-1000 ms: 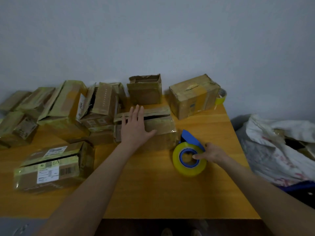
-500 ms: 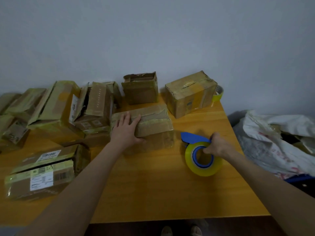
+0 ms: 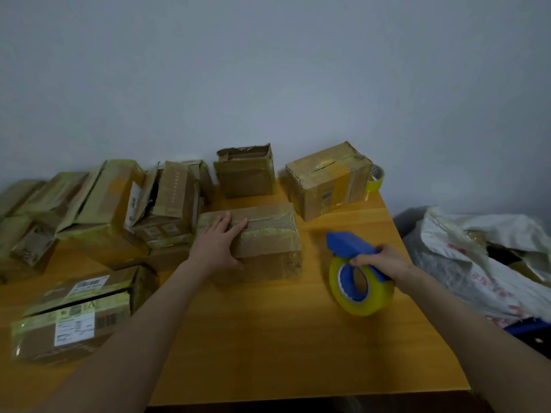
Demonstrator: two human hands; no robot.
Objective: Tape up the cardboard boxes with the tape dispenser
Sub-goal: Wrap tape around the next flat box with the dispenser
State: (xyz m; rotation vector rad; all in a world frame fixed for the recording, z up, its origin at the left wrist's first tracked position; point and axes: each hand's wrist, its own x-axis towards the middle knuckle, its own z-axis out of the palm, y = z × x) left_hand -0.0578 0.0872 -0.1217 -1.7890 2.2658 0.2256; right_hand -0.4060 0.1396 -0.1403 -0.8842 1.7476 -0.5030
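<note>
The left hand on the cardboard box, the right hand on the tape dispenser.
At frame centre, straight fingers lie flat on the box top, thumb at its front. Right of centre, curled fingers grip the blue dispenser above its yellow roll, over the wooden table.
</note>
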